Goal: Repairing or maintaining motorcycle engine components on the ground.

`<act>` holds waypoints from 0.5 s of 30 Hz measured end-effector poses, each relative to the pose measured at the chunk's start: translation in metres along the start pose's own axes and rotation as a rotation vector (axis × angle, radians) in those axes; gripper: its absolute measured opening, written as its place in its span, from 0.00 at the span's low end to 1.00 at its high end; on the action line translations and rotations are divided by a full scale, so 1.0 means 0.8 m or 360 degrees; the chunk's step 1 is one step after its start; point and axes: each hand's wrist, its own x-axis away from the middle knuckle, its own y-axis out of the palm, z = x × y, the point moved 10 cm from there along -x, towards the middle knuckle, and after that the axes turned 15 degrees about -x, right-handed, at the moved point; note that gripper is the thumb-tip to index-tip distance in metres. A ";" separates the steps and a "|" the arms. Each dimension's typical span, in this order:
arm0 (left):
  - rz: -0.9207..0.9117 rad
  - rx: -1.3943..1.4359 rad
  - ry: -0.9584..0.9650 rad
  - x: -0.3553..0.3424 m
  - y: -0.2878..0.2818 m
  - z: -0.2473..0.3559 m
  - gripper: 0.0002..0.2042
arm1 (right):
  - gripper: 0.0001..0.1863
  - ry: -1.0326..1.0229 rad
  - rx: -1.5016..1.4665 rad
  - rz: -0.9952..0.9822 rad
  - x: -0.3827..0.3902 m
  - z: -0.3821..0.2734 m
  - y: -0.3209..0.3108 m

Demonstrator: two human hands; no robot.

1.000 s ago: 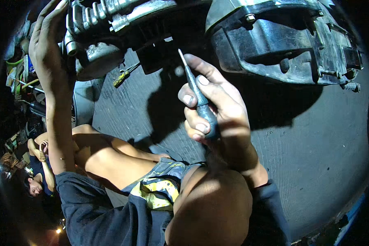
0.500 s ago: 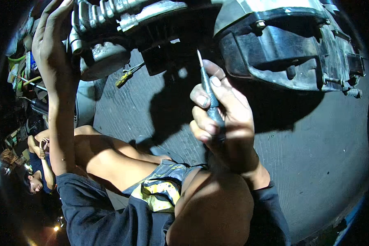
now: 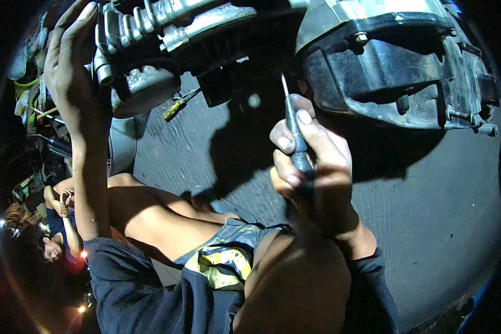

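My left hand (image 3: 69, 61) lies against the left side of the finned engine part (image 3: 133, 28) at the top left, its fingers stretched upward. My right hand (image 3: 328, 150) wraps round the grey, ridged handle of a slim screwdriver (image 3: 297, 133). Its thin metal shaft points up into the dark gap between the finned part and a large black engine cover (image 3: 378, 75). Shadow hides whether the tip touches anything there. Under the finned part sits a rounded metal housing (image 3: 145, 92).
A yellow-handled tool (image 3: 175, 109) lies on the grey floor (image 3: 423, 189) below the engine. Tools and clutter (image 3: 36, 111) fill the left edge, beside a pale rounded container (image 3: 122, 142). Another person (image 3: 58, 222) is at the lower left. My bare legs (image 3: 156, 211) are below the engine.
The whole view has shifted a little, so things sit slightly farther right and lower. My right hand with the screwdriver has moved slightly right; my left hand stays at the engine.
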 end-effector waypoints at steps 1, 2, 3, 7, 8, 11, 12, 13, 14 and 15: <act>0.0002 0.0080 -0.0077 0.001 -0.001 -0.006 0.22 | 0.14 -0.0055 0.0056 -0.0059 0.001 -0.002 0.003; 0.0011 0.0187 -0.0193 0.001 0.001 -0.015 0.22 | 0.14 -0.0023 0.0067 -0.0081 0.001 0.000 0.004; 0.0015 0.0251 -0.0269 0.003 0.000 -0.020 0.22 | 0.14 0.0020 0.0192 -0.0109 0.002 0.005 0.005; 0.0029 0.0385 -0.0422 0.004 0.004 -0.027 0.22 | 0.15 0.0049 0.0244 -0.0137 0.000 0.006 0.005; 0.0027 0.0411 -0.0464 0.006 0.005 -0.028 0.22 | 0.16 -0.0015 0.0130 -0.0115 -0.001 0.001 0.004; 0.0031 0.0370 -0.0426 0.005 0.007 -0.025 0.22 | 0.15 0.0070 0.0187 -0.0132 -0.001 0.008 0.005; 0.0041 0.0333 -0.0369 0.004 0.005 -0.021 0.21 | 0.15 0.0134 0.0363 -0.0166 -0.001 0.015 0.006; 0.0061 0.0263 -0.0251 0.001 0.002 -0.013 0.20 | 0.16 0.0220 0.0396 -0.0193 0.001 0.021 0.007; 0.0080 0.0196 -0.0129 -0.001 0.000 -0.005 0.19 | 0.16 0.0183 0.0414 -0.0143 -0.001 0.019 0.003; 0.0100 0.0138 -0.0003 -0.002 -0.003 0.003 0.18 | 0.17 0.0072 0.0292 -0.0069 -0.001 0.009 -0.002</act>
